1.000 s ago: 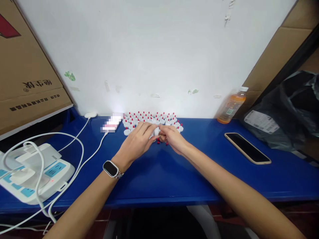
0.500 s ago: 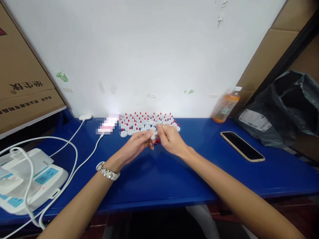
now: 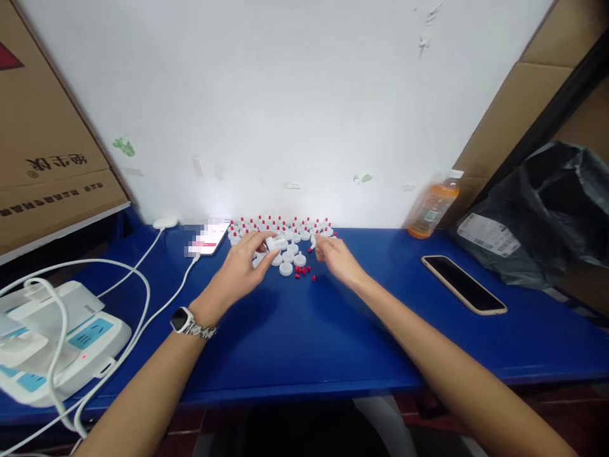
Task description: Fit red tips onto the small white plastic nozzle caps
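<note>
Centrally, a small white cap [image 3: 271,244] is pinched between the thumb and fingertips of the left hand [image 3: 243,270], which is curled closed around it just above the blue table [image 3: 304,330]. The cap is held at the near edge of a cluster of white caps with red tips [image 3: 280,230] that is set out in rows against the white wall [image 3: 285,108]. A few plain white caps [image 3: 291,257] are lying just in front of that cluster, right beside the held cap. Loose red pieces [image 3: 302,271] are scattered just nearer than those plain caps, between the two hands. The right hand [image 3: 335,257] is placed to the right of the cluster's near edge, its fingers bent loosely toward the caps; whether anything is gripped in it cannot be told. A watch [image 3: 183,320] is worn on the left wrist.

Left of the cluster, a lit phone [image 3: 207,238] is lying on the table with a white cable [image 3: 157,304] plugged in, and further left a white power strip [image 3: 57,346] is seen. A cardboard box [image 3: 42,146] is leaning beyond the strip. Right of the cluster, an orange drink bottle [image 3: 432,209] is standing by the wall, a dark phone [image 3: 464,284] is lying face up, and a black plastic bag [image 3: 542,209] is resting beyond it.
</note>
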Tool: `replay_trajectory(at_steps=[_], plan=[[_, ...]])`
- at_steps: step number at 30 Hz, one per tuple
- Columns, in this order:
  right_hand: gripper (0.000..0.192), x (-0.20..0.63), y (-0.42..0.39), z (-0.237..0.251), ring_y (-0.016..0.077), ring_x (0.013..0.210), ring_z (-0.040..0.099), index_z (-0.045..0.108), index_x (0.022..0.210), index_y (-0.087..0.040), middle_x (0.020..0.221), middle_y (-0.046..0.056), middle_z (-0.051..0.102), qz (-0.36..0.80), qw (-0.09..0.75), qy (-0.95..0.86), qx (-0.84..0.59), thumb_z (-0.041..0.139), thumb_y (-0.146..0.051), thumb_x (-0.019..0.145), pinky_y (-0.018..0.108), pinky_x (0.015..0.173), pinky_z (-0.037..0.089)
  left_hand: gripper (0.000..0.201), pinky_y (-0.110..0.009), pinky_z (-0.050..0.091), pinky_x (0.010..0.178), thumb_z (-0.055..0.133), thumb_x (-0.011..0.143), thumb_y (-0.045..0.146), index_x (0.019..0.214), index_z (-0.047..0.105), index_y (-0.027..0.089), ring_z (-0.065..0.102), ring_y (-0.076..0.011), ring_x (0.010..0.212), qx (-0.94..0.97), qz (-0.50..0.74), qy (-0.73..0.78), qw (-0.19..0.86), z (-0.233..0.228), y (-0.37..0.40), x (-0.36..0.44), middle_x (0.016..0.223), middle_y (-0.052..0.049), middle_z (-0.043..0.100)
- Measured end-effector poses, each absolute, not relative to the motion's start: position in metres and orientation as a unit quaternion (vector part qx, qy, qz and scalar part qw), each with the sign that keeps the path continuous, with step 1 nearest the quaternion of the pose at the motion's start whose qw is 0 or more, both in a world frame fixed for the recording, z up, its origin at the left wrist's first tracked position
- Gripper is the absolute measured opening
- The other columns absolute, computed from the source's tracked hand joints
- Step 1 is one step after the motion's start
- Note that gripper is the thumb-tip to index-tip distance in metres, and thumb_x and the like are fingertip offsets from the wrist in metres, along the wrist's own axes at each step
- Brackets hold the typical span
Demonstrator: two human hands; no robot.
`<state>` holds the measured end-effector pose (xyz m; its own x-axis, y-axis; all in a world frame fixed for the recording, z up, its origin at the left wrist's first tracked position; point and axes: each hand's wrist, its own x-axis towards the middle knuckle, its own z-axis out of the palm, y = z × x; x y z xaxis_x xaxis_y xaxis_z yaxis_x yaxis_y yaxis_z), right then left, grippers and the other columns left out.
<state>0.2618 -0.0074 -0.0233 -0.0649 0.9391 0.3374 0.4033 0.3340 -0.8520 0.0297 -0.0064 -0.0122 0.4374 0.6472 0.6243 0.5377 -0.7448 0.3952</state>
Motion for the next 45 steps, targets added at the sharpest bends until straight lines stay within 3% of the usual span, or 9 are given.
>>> replay_trajectory(at_steps=[5, 9, 18, 22, 25, 28, 33, 39, 45], plan=[[0.021, 0.271, -0.014, -0.023, 0.0108, 0.058, 0.047, 0.063, 0.075, -0.016, 0.063, -0.002, 0.056, 0.235, 0.365, -0.746, -0.505, 0.055, -0.032, 0.087, 0.024, 0.059, 0.035, 0.036, -0.032, 0.052, 0.083, 0.057, 0.094, 0.037, 0.124, 0.058, 0.018, 0.064, -0.0178, 0.088, 0.851, 0.359, 0.36, 0.134, -0.023, -0.009, 0.038, 0.101, -0.006, 0.068], [0.005, 0.277, -0.014, -0.032, 0.0106, 0.059, 0.053, 0.065, 0.079, -0.015, 0.066, -0.001, 0.062, 0.26, 0.345, -0.743, -0.511, 0.062, -0.018, 0.076, 0.023, 0.057, 0.038, 0.034, -0.031, 0.053, 0.081, 0.057, 0.093, 0.039, 0.121, 0.06, 0.019, 0.065, -0.0172, 0.084, 0.852, 0.345, 0.357, 0.166, -0.026, -0.014, 0.042, 0.095, -0.004, 0.069], [0.006, 0.275, -0.014, -0.039, 0.0106, 0.055, 0.056, 0.063, 0.072, -0.016, 0.063, -0.001, 0.064, 0.275, 0.303, -0.739, -0.535, 0.069, -0.018, 0.072, 0.022, 0.053, 0.039, 0.032, -0.033, 0.054, 0.084, 0.059, 0.092, 0.038, 0.119, 0.061, 0.021, 0.065, -0.0174, 0.089, 0.856, 0.329, 0.355, 0.182, -0.027, -0.016, 0.045, 0.1, -0.004, 0.07], [0.005, 0.274, -0.019, -0.027, 0.0106, 0.057, 0.054, 0.065, 0.079, -0.016, 0.065, -0.001, 0.063, 0.267, 0.368, -0.727, -0.516, 0.064, -0.021, 0.079, 0.023, 0.056, 0.041, 0.035, -0.034, 0.053, 0.087, 0.061, 0.09, 0.035, 0.123, 0.058, 0.023, 0.066, -0.0177, 0.094, 0.852, 0.323, 0.36, 0.201, -0.03, -0.016, 0.049, 0.107, -0.004, 0.069], [0.016, 0.267, -0.025, -0.02, 0.0108, 0.058, 0.054, 0.065, 0.09, -0.017, 0.066, -0.002, 0.062, 0.349, 0.414, -0.717, -0.438, 0.065, -0.032, 0.083, 0.024, 0.058, 0.043, 0.033, -0.035, 0.053, 0.088, 0.063, 0.089, 0.037, 0.118, 0.057, 0.023, 0.066, -0.0183, 0.095, 0.844, 0.332, 0.364, 0.214, -0.03, -0.019, 0.055, 0.107, -0.004, 0.069], [0.023, 0.261, -0.027, -0.019, 0.0127, 0.061, 0.059, 0.064, 0.086, -0.017, 0.071, 0.001, 0.066, 0.404, 0.437, -0.705, -0.386, 0.069, -0.039, 0.081, 0.025, 0.06, 0.047, 0.028, -0.035, 0.054, 0.085, 0.064, 0.089, 0.039, 0.111, 0.057, 0.023, 0.066, -0.0186, 0.093, 0.839, 0.34, 0.369, 0.21, -0.03, -0.022, 0.06, 0.103, -0.003, 0.069], [0.011, 0.273, -0.015, -0.024, 0.0137, 0.065, 0.061, 0.067, 0.08, -0.016, 0.075, 0.004, 0.07, 0.231, 0.487, -0.678, -0.5, 0.065, -0.028, 0.08, 0.026, 0.063, 0.046, 0.037, -0.034, 0.053, 0.08, 0.066, 0.087, 0.043, 0.115, 0.056, 0.021, 0.062, -0.019, 0.091, 0.834, 0.366, 0.383, 0.155, -0.031, -0.02, 0.06, 0.108, -0.006, 0.065], [0.008, 0.275, 0.008, -0.034, 0.0151, 0.066, 0.061, 0.07, 0.076, -0.018, 0.072, 0.004, 0.07, 0.13, 0.343, -0.721, -0.588, 0.062, -0.016, 0.076, 0.026, 0.062, 0.043, 0.021, -0.032, 0.05, 0.073, 0.058, 0.093, 0.04, 0.099, 0.062, 0.02, 0.059, -0.0173, 0.084, 0.849, 0.359, 0.363, 0.139, -0.031, -0.017, 0.06, 0.096, -0.004, 0.061], [0.027, 0.274, 0.012, -0.025, 0.0198, 0.081, 0.061, 0.068, 0.111, -0.017, 0.085, 0.007, 0.071, 0.067, 0.297, -0.745, -0.593, 0.056, -0.021, 0.087, 0.031, 0.074, 0.043, 0.015, -0.033, 0.049, 0.077, 0.054, 0.095, 0.032, 0.099, 0.062, 0.02, 0.059, -0.0178, 0.088, 0.852, 0.348, 0.363, 0.145, -0.031, -0.018, 0.061, 0.099, -0.005, 0.061]])
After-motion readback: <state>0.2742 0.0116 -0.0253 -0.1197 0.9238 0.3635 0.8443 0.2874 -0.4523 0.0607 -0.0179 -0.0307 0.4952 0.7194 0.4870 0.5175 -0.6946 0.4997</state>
